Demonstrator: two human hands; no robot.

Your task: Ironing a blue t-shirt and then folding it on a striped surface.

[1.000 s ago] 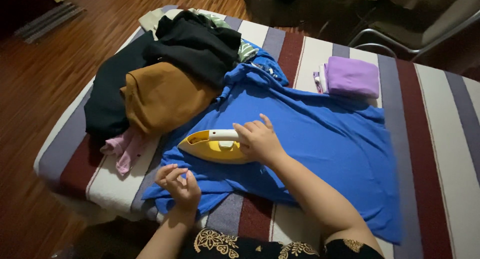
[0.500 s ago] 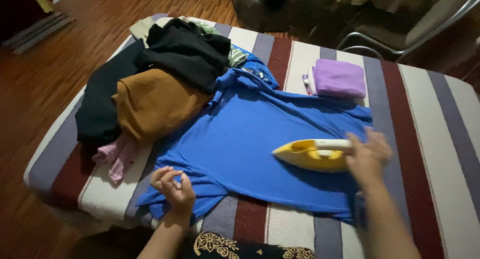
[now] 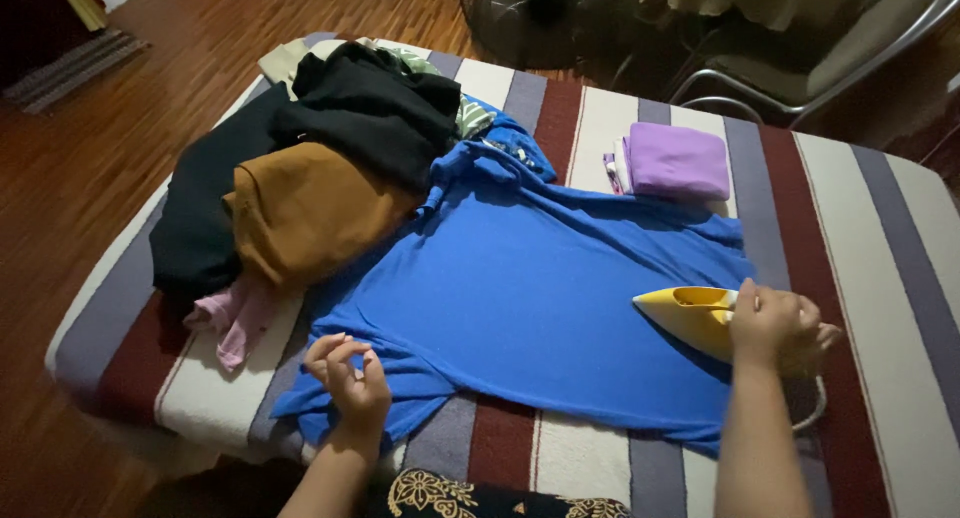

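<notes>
Having swept right across the blue shirt (image 3: 540,288), the right hand (image 3: 775,328) is gripping the yellow iron (image 3: 690,316) at its right edge while the left hand (image 3: 348,378), fingers loosely curled, is pinning the near hem.

Both forearms are bare from elbow to wrist, each hand, the left hand (image 3: 347,380) and the right hand (image 3: 772,325), is uncovered, and a black garment (image 3: 470,496) with gold floral embroidery covers the lap.

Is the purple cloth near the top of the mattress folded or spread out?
Folded. The purple cloth sits as a compact, thick rectangle with stacked layer edges visible on its left side.
</notes>
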